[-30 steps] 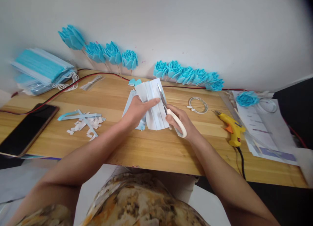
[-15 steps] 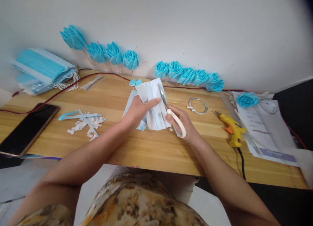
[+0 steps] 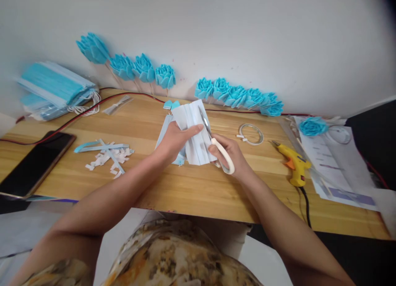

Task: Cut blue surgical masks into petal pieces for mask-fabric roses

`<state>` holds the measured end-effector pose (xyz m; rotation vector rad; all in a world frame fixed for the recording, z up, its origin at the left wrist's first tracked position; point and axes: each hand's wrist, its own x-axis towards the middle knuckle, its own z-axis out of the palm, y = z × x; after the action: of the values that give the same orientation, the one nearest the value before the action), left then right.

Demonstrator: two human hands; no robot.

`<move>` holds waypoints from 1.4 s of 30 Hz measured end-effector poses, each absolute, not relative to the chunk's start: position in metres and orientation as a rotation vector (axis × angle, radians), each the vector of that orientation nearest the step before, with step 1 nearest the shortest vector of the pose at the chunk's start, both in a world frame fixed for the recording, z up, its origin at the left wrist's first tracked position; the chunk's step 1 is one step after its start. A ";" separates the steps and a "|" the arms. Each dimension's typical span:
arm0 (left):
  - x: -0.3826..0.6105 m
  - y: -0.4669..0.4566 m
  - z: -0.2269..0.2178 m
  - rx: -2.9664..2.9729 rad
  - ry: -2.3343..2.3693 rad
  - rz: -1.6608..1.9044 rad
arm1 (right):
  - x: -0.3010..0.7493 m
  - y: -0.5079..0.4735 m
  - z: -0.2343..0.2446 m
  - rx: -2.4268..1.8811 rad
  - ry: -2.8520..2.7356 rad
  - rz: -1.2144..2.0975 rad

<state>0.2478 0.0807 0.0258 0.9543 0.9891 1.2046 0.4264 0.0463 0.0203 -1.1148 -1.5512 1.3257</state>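
My left hand [image 3: 176, 139] grips a pale, pleated face mask sheet [image 3: 194, 148], thumb pressed across its front and fingers behind it. In my right hand [image 3: 230, 152] is a pair of scissors [image 3: 225, 155] with white handles. One metal blade lies over the front of the sheet near its right edge; the other blade is hidden. Beneath the sheet, more light blue mask material [image 3: 163, 129] rests on the table. Two small blue cut pieces [image 3: 171, 105] lie just beyond the sheet.
Blue fabric flowers [image 3: 144, 67] line the wall. At left are stacked masks [image 3: 55, 84], a phone [image 3: 37, 162] and cut scraps [image 3: 108, 156]. A tape roll [image 3: 251, 134], a yellow glue gun [image 3: 293, 164] and papers [image 3: 331, 154] lie right. A red-black cable [image 3: 123, 93] crosses the back.
The scissors have shifted very slightly against the sheet, with the right hand. The left hand and the sheet stay almost in place.
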 end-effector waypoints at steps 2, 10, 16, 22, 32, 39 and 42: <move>0.248 0.081 0.025 0.966 0.985 1.213 | 0.426 0.046 0.021 -1.123 -1.543 1.335; 0.242 0.088 0.026 0.942 0.936 1.256 | 0.425 0.048 0.017 -1.129 -1.516 1.356; 0.238 0.092 0.028 0.882 0.942 1.272 | 0.425 0.048 0.016 -1.115 -1.570 1.379; 0.240 0.091 0.029 0.867 0.914 1.277 | 0.427 0.047 0.026 -1.096 -1.659 1.354; 0.239 0.090 0.031 0.869 0.917 1.255 | 0.427 0.047 0.027 -1.090 -1.684 1.377; 0.243 0.087 0.026 0.884 0.973 1.193 | 0.427 0.050 0.026 -1.098 -1.714 1.250; 0.244 0.086 0.024 0.891 0.958 1.183 | 0.427 0.051 0.024 -1.114 -1.718 1.210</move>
<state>0.2445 0.0861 0.0242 0.8912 0.9581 1.1826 0.4271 0.0507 0.0245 -1.1137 -1.7176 1.2101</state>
